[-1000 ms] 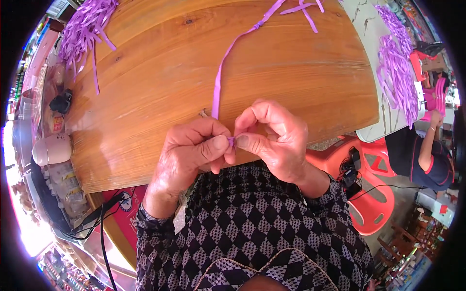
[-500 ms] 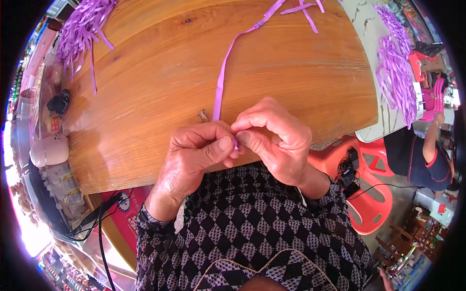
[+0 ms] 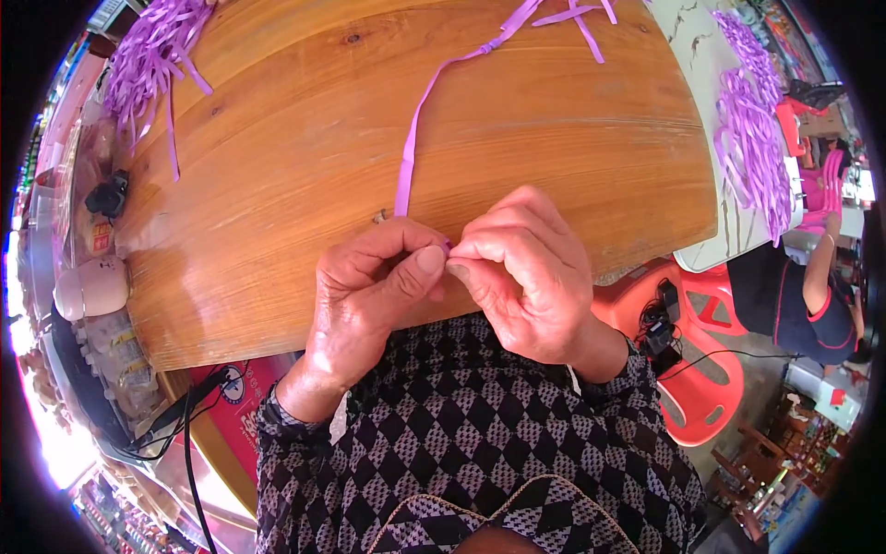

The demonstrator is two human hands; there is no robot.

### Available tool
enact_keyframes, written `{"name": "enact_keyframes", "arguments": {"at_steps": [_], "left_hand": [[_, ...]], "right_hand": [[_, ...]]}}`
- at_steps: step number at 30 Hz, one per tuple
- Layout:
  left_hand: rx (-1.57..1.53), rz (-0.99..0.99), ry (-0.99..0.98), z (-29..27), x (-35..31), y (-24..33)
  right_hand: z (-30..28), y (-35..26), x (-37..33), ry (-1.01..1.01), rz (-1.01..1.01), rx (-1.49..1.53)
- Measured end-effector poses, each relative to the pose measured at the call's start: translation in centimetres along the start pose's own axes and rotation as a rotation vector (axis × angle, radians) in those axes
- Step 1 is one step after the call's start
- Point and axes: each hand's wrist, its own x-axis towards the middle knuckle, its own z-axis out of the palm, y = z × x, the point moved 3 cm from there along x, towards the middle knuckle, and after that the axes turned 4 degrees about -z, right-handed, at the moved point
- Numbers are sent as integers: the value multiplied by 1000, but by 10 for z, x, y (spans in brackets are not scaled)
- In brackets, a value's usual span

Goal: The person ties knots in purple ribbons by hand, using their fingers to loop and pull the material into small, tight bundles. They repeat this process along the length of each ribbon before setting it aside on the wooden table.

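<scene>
A long purple ribbon (image 3: 413, 138) runs down the wooden table from a knot near the far edge to my hands. My left hand (image 3: 374, 291) is closed, thumb against forefinger, pinching the ribbon's near end. Opposite it, my right hand (image 3: 531, 277) is closed too, its thumb and fingertips pressed on the same bit of ribbon. Only a tiny purple piece shows between the two sets of fingertips; the rest of that end is hidden. Both hands are held just over the table's near edge, in front of my patterned top.
Piles of purple ribbon lie at the far left (image 3: 152, 65) and on a white marbled table (image 3: 697, 254) to the right. A red-orange plastic chair (image 3: 706, 397) holding dark cables stands at the right, near another person (image 3: 798, 300). Bags and a pink rounded object (image 3: 92, 288) line the left side.
Both hands have shifted slightly away from me, and the fingertips have drawn closer together. The near stretch of ribbon has swung a little left. Less of its end shows below the fingers.
</scene>
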Motion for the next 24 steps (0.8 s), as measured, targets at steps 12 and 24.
{"name": "enact_keyframes", "arguments": {"at_steps": [12, 24], "left_hand": [[58, 217, 29, 10, -1, 13], [520, 459, 151, -5, -11, 29]], "right_hand": [[-9, 11, 7, 16, 213, 220], [-6, 13, -4, -27, 572, 572]]}}
